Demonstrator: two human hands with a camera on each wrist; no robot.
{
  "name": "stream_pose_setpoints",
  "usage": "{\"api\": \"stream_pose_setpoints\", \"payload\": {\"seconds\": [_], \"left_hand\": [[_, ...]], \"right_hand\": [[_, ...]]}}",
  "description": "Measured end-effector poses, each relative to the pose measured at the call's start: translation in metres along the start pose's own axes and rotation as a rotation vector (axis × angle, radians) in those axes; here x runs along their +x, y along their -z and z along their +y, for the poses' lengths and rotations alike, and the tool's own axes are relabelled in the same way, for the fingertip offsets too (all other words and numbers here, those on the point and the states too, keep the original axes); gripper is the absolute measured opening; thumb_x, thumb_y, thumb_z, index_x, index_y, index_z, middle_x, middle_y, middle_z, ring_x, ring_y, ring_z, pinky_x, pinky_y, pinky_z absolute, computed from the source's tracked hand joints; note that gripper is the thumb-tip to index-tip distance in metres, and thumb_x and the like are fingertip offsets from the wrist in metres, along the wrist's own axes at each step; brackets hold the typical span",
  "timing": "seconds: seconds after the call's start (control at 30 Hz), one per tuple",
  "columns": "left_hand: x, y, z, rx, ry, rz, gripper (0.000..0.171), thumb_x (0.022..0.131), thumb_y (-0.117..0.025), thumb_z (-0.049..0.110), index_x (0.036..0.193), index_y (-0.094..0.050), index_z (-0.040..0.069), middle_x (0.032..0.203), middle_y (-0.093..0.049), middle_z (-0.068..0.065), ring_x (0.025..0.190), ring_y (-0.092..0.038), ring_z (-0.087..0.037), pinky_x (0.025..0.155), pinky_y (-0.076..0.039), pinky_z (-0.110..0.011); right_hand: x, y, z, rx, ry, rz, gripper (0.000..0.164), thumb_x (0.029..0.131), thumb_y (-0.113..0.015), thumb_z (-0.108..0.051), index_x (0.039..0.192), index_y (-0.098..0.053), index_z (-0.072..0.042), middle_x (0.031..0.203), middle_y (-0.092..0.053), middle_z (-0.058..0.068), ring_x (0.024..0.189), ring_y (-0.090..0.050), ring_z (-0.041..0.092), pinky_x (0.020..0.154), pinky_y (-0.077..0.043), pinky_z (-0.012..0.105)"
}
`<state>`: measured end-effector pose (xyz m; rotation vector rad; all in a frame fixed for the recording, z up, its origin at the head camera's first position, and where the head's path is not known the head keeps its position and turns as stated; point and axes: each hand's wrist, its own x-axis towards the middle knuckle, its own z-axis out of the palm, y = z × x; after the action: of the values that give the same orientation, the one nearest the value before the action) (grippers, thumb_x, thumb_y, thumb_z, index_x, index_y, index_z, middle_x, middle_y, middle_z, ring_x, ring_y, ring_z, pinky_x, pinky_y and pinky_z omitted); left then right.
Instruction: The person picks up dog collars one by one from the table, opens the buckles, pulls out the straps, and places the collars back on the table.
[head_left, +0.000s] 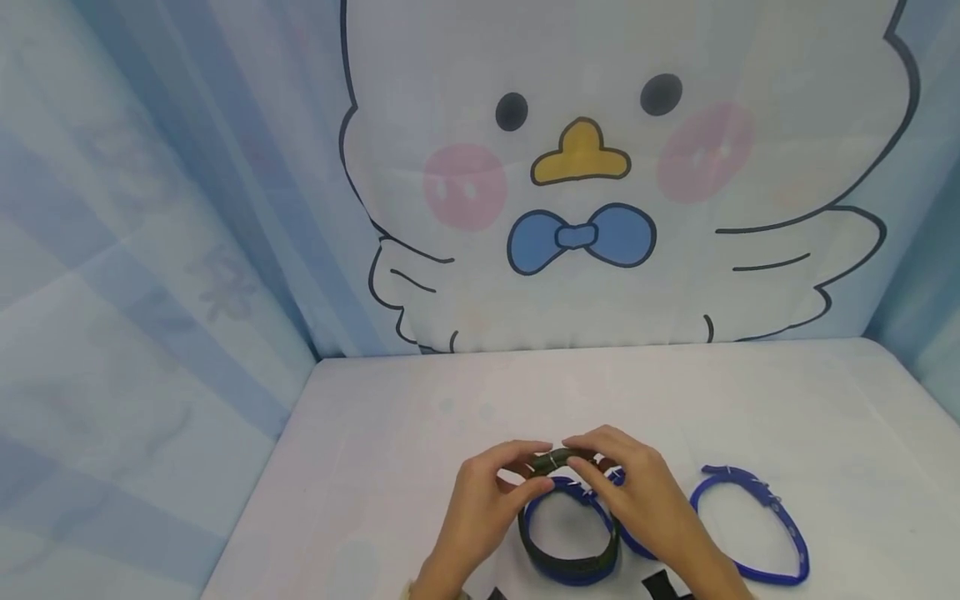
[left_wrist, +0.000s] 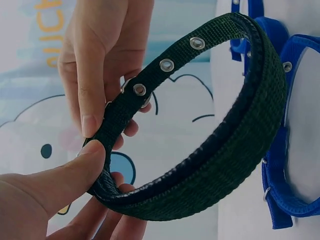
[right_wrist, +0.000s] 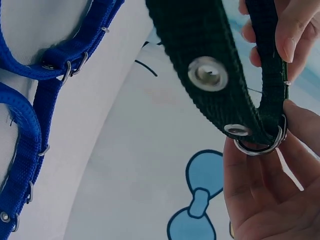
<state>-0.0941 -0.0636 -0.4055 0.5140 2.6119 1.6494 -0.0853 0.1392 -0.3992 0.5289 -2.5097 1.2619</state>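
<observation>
Both hands hold a dark green webbing collar [head_left: 551, 461] above the table, closed into a loop. My left hand [head_left: 487, 496] pinches it between thumb and fingers. From the other side, my right hand [head_left: 637, 483] grips it near the metal fittings. A row of metal eyelets [left_wrist: 166, 65] runs along the strap in the left wrist view. In the right wrist view a metal ring [right_wrist: 260, 151] lies against the right fingers. Fingers partly cover the buckle area. Below and behind the green loop lies a blue collar [head_left: 577, 577].
Another blue collar [head_left: 798, 546] lies on the white tabletop [head_left: 375, 467] at the right. Part of a blue strap [head_left: 636, 547] shows beside the right forearm, which hides some of it. Black pieces [head_left: 660, 585] appear at the bottom edge near the wrists. Behind the table hangs a printed curtain [head_left: 585, 308].
</observation>
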Motion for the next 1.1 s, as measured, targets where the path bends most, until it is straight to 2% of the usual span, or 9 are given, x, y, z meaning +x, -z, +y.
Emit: {"api": "stream_pose_setpoints", "payload": {"seconds": [0.17, 0.3, 0.67, 0.93, 1.1], "left_hand": [[-0.001, 0.001, 0.001, 0.011, -0.032, -0.010, 0.029, 0.086, -0.076, 0.026, 0.115, -0.072, 0.024, 0.107, -0.073, 0.007, 0.090, -0.066, -0.004, 0.067, -0.057, -0.017], [0.000, 0.002, 0.003, 0.018, -0.036, -0.010, 0.027, 0.087, -0.076, 0.028, 0.112, -0.072, 0.023, 0.105, -0.073, 0.008, 0.090, -0.066, -0.004, 0.067, -0.057, -0.017], [0.000, -0.001, 0.006, -0.002, -0.028, -0.012, 0.025, 0.084, -0.079, 0.028, 0.108, -0.073, 0.023, 0.102, -0.073, 0.008, 0.087, -0.066, -0.003, 0.065, -0.057, -0.018], [-0.002, -0.002, 0.009, -0.032, -0.014, -0.021, 0.016, 0.083, -0.080, 0.025, 0.098, -0.074, 0.022, 0.094, -0.073, 0.010, 0.085, -0.065, -0.003, 0.064, -0.057, -0.020], [-0.003, -0.003, 0.011, -0.040, -0.020, -0.025, 0.017, 0.083, -0.080, 0.025, 0.098, -0.074, 0.021, 0.095, -0.073, 0.009, 0.086, -0.066, -0.002, 0.065, -0.058, -0.019]], "right_hand": [[-0.001, 0.001, -0.002, 0.002, 0.003, -0.002, 0.014, 0.092, -0.071, -0.015, 0.104, -0.076, -0.021, 0.096, -0.067, -0.015, 0.082, -0.062, 0.000, 0.067, -0.058, 0.021], [-0.001, 0.003, -0.004, -0.018, -0.006, 0.015, 0.013, 0.092, -0.072, -0.014, 0.103, -0.077, -0.019, 0.096, -0.068, -0.015, 0.081, -0.063, 0.001, 0.067, -0.057, 0.021], [-0.001, 0.005, -0.008, -0.031, -0.103, 0.113, 0.014, 0.090, -0.072, -0.007, 0.102, -0.078, -0.013, 0.095, -0.074, -0.006, 0.081, -0.071, 0.011, 0.061, -0.054, 0.012], [-0.001, 0.007, -0.005, -0.042, -0.063, 0.208, 0.012, 0.090, -0.071, -0.003, 0.100, -0.077, -0.009, 0.089, -0.074, -0.003, 0.079, -0.070, 0.010, 0.057, -0.056, 0.015], [-0.001, 0.008, -0.006, -0.032, -0.074, 0.195, 0.013, 0.090, -0.071, -0.003, 0.101, -0.076, -0.009, 0.090, -0.074, -0.003, 0.080, -0.070, 0.012, 0.058, -0.056, 0.014]]}}
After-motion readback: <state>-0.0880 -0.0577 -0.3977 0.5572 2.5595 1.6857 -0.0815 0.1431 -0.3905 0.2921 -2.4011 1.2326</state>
